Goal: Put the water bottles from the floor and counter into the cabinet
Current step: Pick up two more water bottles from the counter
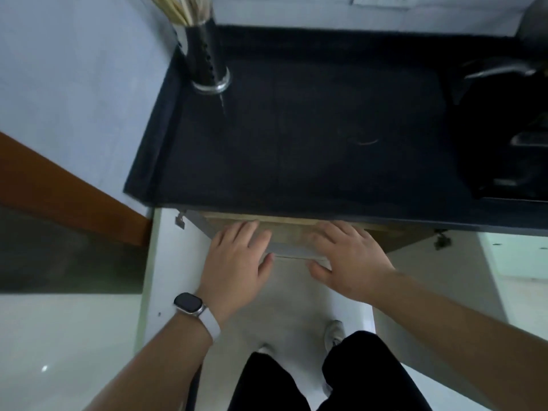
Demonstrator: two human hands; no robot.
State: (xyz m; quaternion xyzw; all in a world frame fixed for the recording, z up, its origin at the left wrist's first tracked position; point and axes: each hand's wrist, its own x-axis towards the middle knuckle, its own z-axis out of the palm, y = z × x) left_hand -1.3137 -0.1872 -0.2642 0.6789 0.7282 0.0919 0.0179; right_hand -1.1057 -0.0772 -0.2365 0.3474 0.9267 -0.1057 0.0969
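Below the dark counter (311,129) the cabinet (296,229) stands with both doors swung out. My left hand (237,262), with a watch on its wrist, hovers in front of the cabinet opening, fingers spread and holding nothing. Beside it, my right hand (347,259) is also flat and spread, with nothing in it. Both hands point toward the wooden inside edge of the cabinet. No water bottle shows on the counter, on the floor or in the visible strip of the cabinet; the cabinet's inside is mostly hidden under the counter.
A metal holder with chopsticks (204,54) stands at the counter's back left. A dark stove with a pan (504,129) fills the counter's right. The left cabinet door (169,277) and right cabinet door (444,277) flank my legs and shoes (335,333) on the pale floor.
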